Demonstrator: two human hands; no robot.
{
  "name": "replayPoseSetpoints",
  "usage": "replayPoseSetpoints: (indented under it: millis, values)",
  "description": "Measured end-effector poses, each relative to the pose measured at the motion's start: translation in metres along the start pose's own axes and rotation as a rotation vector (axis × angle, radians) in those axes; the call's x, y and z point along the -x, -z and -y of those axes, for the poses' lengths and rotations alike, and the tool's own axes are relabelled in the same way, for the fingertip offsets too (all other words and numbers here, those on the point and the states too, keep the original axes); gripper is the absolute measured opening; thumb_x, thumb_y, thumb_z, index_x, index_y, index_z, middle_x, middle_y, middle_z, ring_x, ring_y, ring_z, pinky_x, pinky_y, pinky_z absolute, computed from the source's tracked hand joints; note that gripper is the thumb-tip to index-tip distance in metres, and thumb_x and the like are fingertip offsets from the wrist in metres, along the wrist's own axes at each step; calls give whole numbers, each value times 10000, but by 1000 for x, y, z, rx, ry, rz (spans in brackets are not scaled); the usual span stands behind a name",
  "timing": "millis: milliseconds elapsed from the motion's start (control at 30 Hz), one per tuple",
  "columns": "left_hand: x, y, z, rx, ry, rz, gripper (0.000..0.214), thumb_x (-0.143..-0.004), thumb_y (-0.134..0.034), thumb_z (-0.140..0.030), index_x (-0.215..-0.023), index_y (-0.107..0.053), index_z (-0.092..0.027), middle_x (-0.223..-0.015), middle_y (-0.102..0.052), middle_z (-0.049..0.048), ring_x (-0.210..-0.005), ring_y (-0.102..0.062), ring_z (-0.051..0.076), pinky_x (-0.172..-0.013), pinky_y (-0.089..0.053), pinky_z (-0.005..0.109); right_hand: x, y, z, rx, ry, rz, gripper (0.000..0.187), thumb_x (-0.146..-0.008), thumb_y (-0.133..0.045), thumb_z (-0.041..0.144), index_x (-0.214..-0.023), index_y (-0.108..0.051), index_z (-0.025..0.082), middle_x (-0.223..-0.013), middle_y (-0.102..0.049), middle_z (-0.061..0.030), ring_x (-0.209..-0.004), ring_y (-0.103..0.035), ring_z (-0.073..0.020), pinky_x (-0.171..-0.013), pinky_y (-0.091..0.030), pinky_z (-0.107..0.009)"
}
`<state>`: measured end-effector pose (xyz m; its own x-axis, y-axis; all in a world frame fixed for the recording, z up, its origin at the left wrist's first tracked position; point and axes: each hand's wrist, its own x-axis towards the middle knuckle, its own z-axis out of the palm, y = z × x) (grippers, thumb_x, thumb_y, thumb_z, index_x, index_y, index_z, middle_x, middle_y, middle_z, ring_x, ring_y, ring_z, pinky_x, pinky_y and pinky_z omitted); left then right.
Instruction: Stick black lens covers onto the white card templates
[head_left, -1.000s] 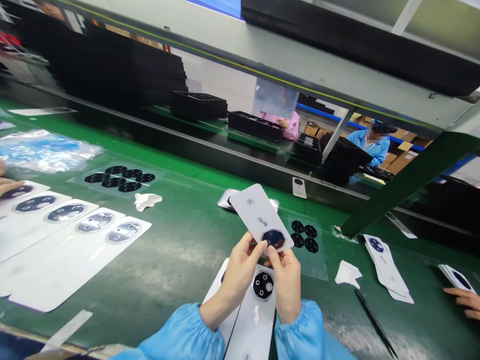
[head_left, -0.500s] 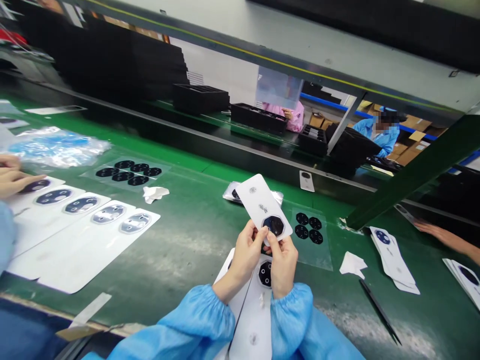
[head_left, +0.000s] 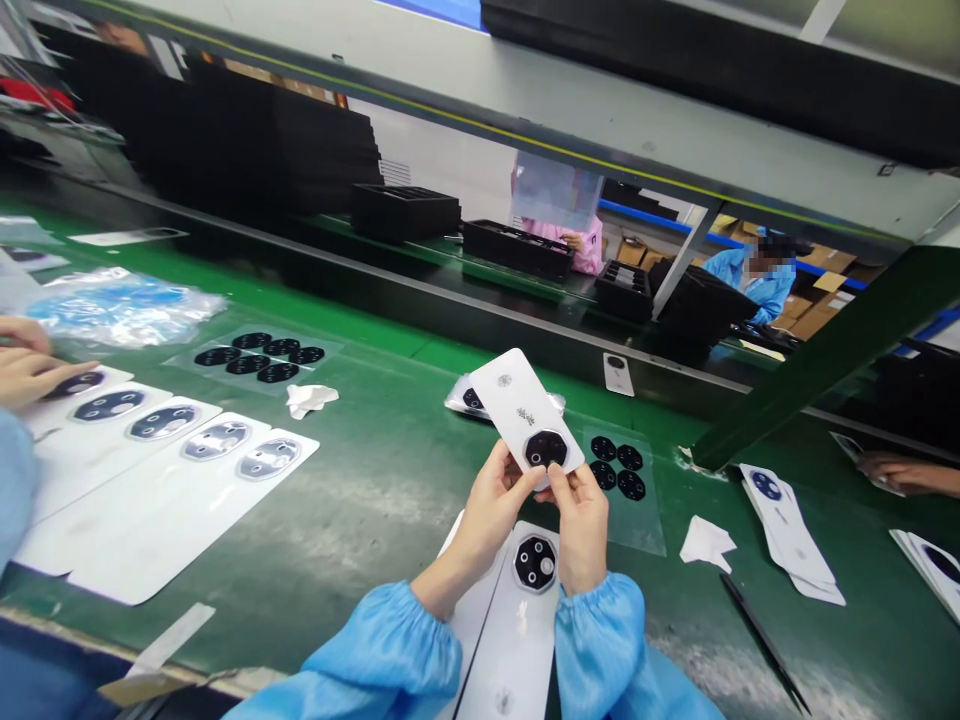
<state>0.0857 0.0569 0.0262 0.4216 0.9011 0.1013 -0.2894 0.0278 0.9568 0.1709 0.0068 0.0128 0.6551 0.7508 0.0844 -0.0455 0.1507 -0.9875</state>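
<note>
Between both hands I hold a white phone back cover [head_left: 517, 405], tilted, with its black camera plate [head_left: 545, 449] toward me. My left hand [head_left: 489, 510] grips the lower left edge, thumb at the plate's rim. Fingers of my right hand [head_left: 583, 515] are closed on the lower right edge, its thumb near the left one. Under my wrists lie white back covers [head_left: 517, 640], one showing an octagonal black camera plate [head_left: 535, 563] with several lens holes. Behind the held cover is a plastic-wrapped pack [head_left: 463, 395], partly hidden. Clear film [head_left: 637, 525] bearing black plates lies to the right.
Black tweezers [head_left: 761, 640], crumpled white paper [head_left: 706, 543] and stacked covers [head_left: 795, 545] lie to the right. A row of covers [head_left: 180, 520] lies left, under a co-worker's hand [head_left: 30, 370]. Another person's hand [head_left: 911, 472] is at far right. A green post [head_left: 810, 360] slants down to the bench.
My thumbs have shifted lower on the camera plate, uncovering more of it. My right hand has moved slightly right and down. The co-worker's hand at far right has moved, holding a cover.
</note>
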Motion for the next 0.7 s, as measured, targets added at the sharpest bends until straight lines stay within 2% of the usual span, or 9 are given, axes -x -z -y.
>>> replayPoseSetpoints:
  millis: [100,267,533,700]
  values:
    - [1,0,1,13,9,4,326,-759,-630,-287,-1056,-571,-167,-986,-652,53,-919,-589,200,-801,-456,275,2,-2,2,-20,-2,8,276,-771,-634,363,-941,-621,146,-889,-690,-55,-743,-622,-161,-597,-505,-258]
    - [2,2,3,-7,11,-8,258,-777,-609,-302,-989,-605,-156,-923,-660,52,-862,-586,195,-776,-458,281,3,-5,2,-10,-5,22,259,-741,-659,326,-915,-628,136,-870,-693,-54,-736,-626,-169,-633,-519,-287]
    - [5,-1,7,-44,-27,-107,195,-779,-585,-298,-927,-573,-173,-834,-613,20,-758,-558,167,-657,-458,245,9,-17,-6,45,29,-55,269,-776,-624,365,-944,-604,156,-811,-693,-26,-680,-634,-170,-653,-504,-301]
    - [3,-3,3,-52,-33,-127,136,-775,-565,-300,-856,-548,-191,-796,-598,3,-751,-570,162,-642,-462,233,10,-23,-7,54,31,-97,282,-779,-617,396,-933,-597,162,-835,-698,-42,-758,-644,-193,-653,-494,-292]
